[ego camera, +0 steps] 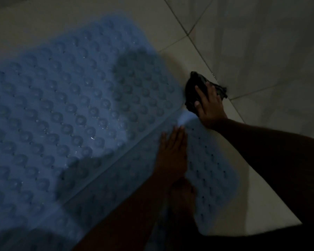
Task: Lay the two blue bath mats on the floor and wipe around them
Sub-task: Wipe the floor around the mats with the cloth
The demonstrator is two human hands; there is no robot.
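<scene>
Two blue bath mats lie flat side by side on the pale tiled floor, in dim light. The larger mat (65, 109), covered in round bumps and water drops, fills the left. The second mat (210, 171) runs along its near right edge. My left hand (172, 156) rests flat, fingers together, on the second mat near the seam. My right hand (209, 107) presses a dark cloth (198, 86) onto the floor tile just past the mats' right corner. A bare foot (182, 194) stands on the second mat.
Pale floor tiles (185, 57) with dark grout lines stretch to the right and far side. A tiled wall (272, 42) rises at the upper right. A dark shadow covers the bottom right corner.
</scene>
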